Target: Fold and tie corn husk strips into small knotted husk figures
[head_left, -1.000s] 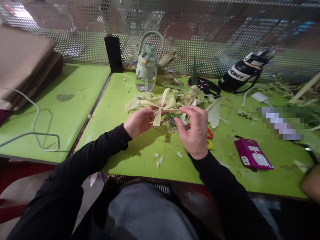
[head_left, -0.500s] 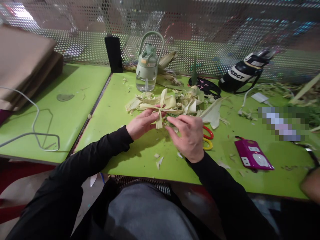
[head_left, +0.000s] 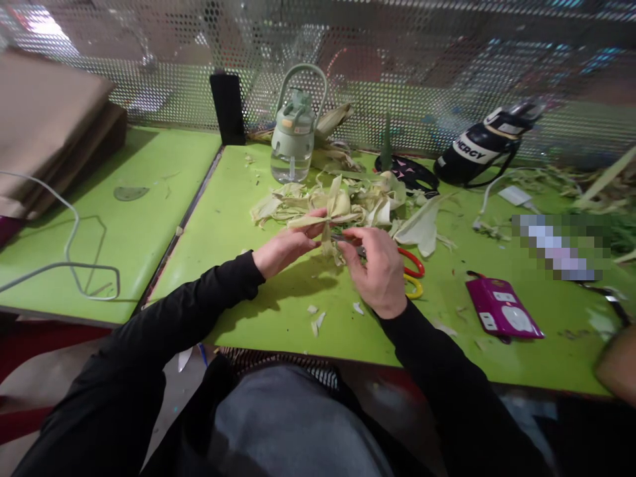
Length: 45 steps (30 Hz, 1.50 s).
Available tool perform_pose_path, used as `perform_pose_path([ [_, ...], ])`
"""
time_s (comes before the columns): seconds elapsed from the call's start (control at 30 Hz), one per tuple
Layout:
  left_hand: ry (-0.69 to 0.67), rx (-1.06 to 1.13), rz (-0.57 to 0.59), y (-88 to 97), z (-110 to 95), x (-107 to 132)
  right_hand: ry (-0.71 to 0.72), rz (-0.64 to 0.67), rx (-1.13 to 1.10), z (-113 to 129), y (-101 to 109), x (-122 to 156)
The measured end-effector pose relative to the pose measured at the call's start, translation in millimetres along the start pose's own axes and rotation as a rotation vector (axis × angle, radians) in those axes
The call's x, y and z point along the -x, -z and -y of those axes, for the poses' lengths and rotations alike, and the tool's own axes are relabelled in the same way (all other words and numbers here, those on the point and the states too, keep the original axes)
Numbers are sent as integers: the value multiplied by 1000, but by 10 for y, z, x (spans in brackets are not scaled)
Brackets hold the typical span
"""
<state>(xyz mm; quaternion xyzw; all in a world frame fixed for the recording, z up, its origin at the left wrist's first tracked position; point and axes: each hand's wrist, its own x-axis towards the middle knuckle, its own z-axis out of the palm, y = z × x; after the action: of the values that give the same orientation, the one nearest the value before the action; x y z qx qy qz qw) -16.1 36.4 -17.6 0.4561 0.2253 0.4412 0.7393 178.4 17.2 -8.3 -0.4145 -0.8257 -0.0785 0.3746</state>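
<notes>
My left hand (head_left: pixel 288 249) holds a corn husk flower (head_left: pixel 332 215) at its centre, between thumb and fingers. Pale strips stick out from that centre in a cross. Close by on the right, my right hand (head_left: pixel 376 265) has thumb and forefinger pinched together at the flower's lower right side. What lies between those fingertips is too small to make out. Scissors (head_left: pixel 413 263) with a red and a yellow handle loop lie on the table behind my right hand, which hides part of them. Beyond the flower spreads a heap of loose corn husks (head_left: pixel 370 202).
At the back stand a pale green water bottle (head_left: pixel 292 142) and a black phone (head_left: pixel 227 109). A black bottle (head_left: pixel 479 147) leans farther right. A purple pouch (head_left: pixel 504 308) lies at right, near another person's arm (head_left: pixel 617 364). Brown paper bags (head_left: pixel 44 112) and a cable (head_left: pixel 74 265) lie left.
The flower has turned and shifted slightly right, and its strips stand at a different angle. My right hand's thumb and forefinger have closed together beside it.
</notes>
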Motion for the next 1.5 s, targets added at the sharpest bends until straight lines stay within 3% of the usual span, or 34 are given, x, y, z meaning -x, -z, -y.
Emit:
perform_pose_path([
  [0.13,26,-183,132,-4,36,70,-113,78,-129,30,-13,0],
  [0.23,19,-289,69,-6,-24,98,-103,31,-67,-14,19,-12],
  [0.57,197,17,-147,-28,-54,43,114,-52,150,-96,41,-28],
  [0.73,138,177,-233,-115,-83,55,295,-88,268,-2,91,-24],
  [1.07,86,46,-308,-119,-1,38,352,2,-30,52,6,7],
  [1.23,114,-194,-211,-99,-82,35,100,-42,-64,64,-3,-3],
  [1.4,89,-200,-112,-71,-144,41,-326,117,-481,124,15,-17],
  [1.5,51,-204,-84,-61,-149,48,-476,173,-648,148,27,-21],
])
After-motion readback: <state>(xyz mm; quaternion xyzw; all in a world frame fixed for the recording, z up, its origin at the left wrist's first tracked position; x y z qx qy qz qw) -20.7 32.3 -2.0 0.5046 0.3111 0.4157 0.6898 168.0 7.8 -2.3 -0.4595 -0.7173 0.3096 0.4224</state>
